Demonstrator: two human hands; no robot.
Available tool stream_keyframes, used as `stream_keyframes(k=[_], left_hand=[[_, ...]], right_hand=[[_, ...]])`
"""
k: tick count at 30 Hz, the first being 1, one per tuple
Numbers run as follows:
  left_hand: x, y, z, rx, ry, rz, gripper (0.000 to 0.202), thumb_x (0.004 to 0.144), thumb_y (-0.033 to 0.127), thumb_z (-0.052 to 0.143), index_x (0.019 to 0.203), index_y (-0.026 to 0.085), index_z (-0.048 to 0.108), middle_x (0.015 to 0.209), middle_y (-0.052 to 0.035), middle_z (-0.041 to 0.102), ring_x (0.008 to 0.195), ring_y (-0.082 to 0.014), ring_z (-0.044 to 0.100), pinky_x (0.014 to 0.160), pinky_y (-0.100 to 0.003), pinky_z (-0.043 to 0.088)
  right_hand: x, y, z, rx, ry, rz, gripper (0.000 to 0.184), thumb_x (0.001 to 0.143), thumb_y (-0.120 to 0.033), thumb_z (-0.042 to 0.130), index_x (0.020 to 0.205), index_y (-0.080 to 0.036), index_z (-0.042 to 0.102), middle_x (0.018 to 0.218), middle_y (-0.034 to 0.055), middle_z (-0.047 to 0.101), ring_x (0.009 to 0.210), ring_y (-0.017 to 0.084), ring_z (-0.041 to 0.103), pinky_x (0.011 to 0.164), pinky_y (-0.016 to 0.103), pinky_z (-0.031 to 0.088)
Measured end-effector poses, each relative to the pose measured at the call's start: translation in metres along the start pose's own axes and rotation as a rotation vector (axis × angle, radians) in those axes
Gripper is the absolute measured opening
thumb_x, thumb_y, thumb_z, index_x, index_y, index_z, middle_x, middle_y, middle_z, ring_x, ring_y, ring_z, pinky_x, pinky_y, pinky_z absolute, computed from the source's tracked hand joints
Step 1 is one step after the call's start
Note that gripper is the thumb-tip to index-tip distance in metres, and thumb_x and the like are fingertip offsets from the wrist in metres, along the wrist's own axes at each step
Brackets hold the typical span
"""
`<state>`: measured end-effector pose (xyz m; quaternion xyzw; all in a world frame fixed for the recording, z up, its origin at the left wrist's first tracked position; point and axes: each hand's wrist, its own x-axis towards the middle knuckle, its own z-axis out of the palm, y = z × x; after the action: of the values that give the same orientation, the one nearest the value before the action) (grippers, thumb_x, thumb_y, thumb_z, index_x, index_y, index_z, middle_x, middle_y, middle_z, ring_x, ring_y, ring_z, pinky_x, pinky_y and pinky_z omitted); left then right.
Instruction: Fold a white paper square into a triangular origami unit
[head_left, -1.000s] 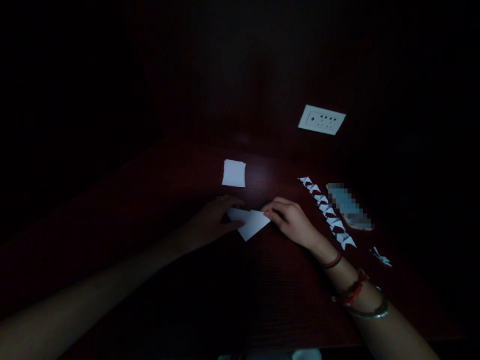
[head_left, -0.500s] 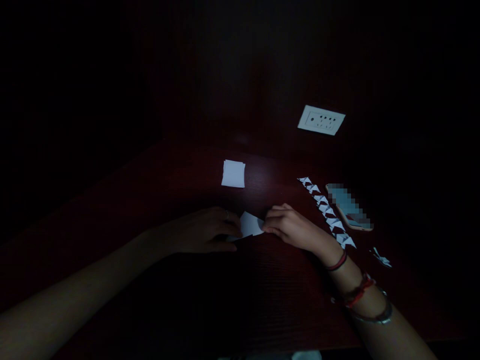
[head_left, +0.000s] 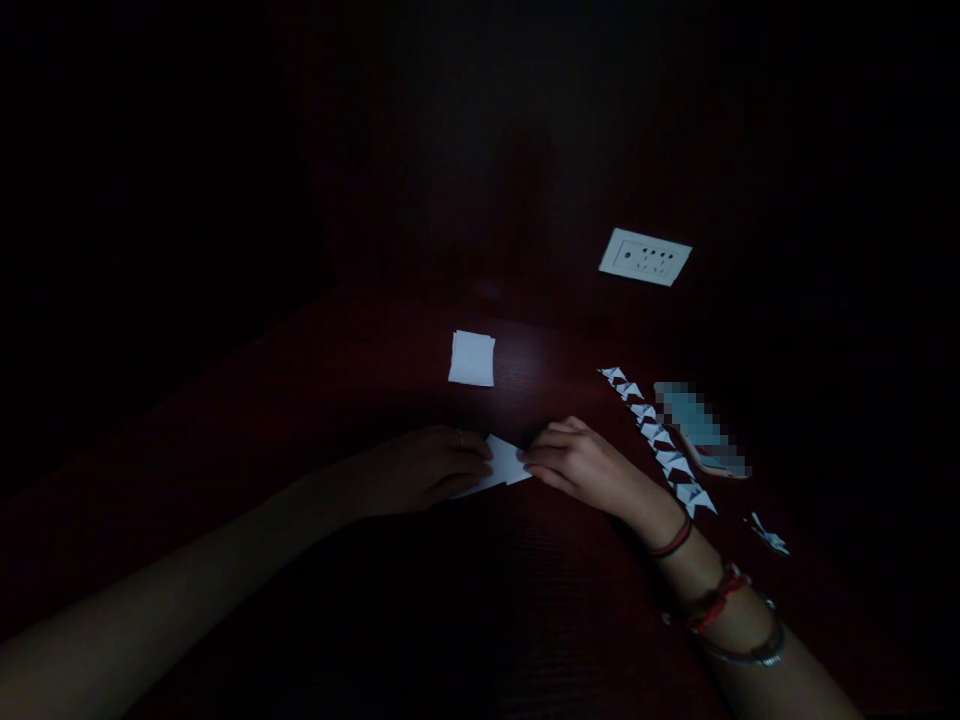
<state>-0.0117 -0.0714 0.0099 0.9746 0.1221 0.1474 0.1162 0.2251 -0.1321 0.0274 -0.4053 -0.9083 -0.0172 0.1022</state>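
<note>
A small piece of white paper (head_left: 507, 462), partly folded, lies on the dark red table between my two hands. My left hand (head_left: 431, 468) comes from the left with its fingers pressed together on the paper's left part; a ring shows on one finger. My right hand (head_left: 581, 465) pinches the paper's right edge with thumb and fingers. The fingers hide both ends of the paper. Beyond my hands lies a stack of white square paper sheets (head_left: 472, 358).
Several folded white paper pieces (head_left: 654, 432) form a slanting row right of my right hand. Beside them is a phone (head_left: 701, 425), its screen blurred out. A small white object (head_left: 769, 537) lies nearer me. A socket panel (head_left: 646, 257) sits on the dark wall behind.
My left fingers and thumb have closed in on the paper from a wider spread. The right hand keeps its pinch. The whole view has shifted slightly, with things lower in the picture.
</note>
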Motion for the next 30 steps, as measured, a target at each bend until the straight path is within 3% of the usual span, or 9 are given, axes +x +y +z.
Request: stream_keyframes(k=[5,13,19,22,26,30], left_hand=[[0.0,0.0,0.001,-0.014,0.022,-0.014,0.023,0.086,0.019,0.046,0.106,0.022,0.057,0.116,-0.0019,0.052,0.105,-0.0165,0.048,0.091,-0.029,0.037],[-0.003,-0.006,0.003,0.016,0.043,-0.02,0.025,0.086,0.02,0.045,0.109,0.028,0.055,0.124,-0.0008,0.045,0.109,-0.0177,0.045,0.093,-0.032,0.037],[-0.004,-0.007,0.002,0.037,0.016,-0.035,0.023,0.085,0.02,0.047,0.104,0.024,0.057,0.124,-0.0035,0.045,0.115,-0.0196,0.04,0.095,-0.035,0.035],[-0.004,-0.007,0.002,0.053,0.017,-0.036,0.022,0.085,0.021,0.048,0.104,0.025,0.057,0.124,-0.0037,0.046,0.117,-0.0208,0.037,0.095,-0.038,0.034],[-0.004,-0.008,0.003,0.041,0.015,-0.006,0.022,0.085,0.022,0.047,0.105,0.024,0.056,0.126,-0.0043,0.044,0.121,-0.0223,0.033,0.096,-0.04,0.032],[-0.004,-0.01,0.004,0.035,0.016,0.009,0.023,0.085,0.025,0.047,0.107,0.024,0.054,0.129,-0.0041,0.04,0.123,-0.0236,0.028,0.097,-0.042,0.03]], right_hand=[[0.003,-0.003,0.002,-0.03,0.011,-0.044,0.025,0.083,-0.034,0.048,0.098,-0.019,0.06,0.09,0.0051,0.06,0.087,0.016,0.051,0.078,0.031,0.035],[0.006,-0.004,0.002,-0.069,0.011,-0.041,0.025,0.086,-0.021,0.042,0.109,-0.018,0.053,0.083,0.0041,0.061,0.077,0.015,0.052,0.075,0.029,0.037],[0.006,-0.003,0.004,0.048,0.073,0.081,0.033,0.083,-0.014,0.042,0.116,-0.019,0.045,0.09,0.0044,0.061,0.081,0.015,0.055,0.08,0.031,0.039],[0.007,-0.001,0.011,0.126,0.178,0.227,0.033,0.081,-0.013,0.044,0.113,-0.017,0.045,0.098,0.0066,0.061,0.085,0.016,0.057,0.08,0.031,0.041],[0.009,0.002,0.022,0.276,0.294,0.442,0.029,0.078,-0.013,0.047,0.106,-0.015,0.048,0.085,0.005,0.063,0.075,0.015,0.06,0.069,0.026,0.046],[0.01,0.002,0.023,0.257,0.302,0.418,0.018,0.079,-0.012,0.047,0.092,-0.016,0.058,0.083,0.0046,0.065,0.074,0.015,0.06,0.07,0.028,0.046]])
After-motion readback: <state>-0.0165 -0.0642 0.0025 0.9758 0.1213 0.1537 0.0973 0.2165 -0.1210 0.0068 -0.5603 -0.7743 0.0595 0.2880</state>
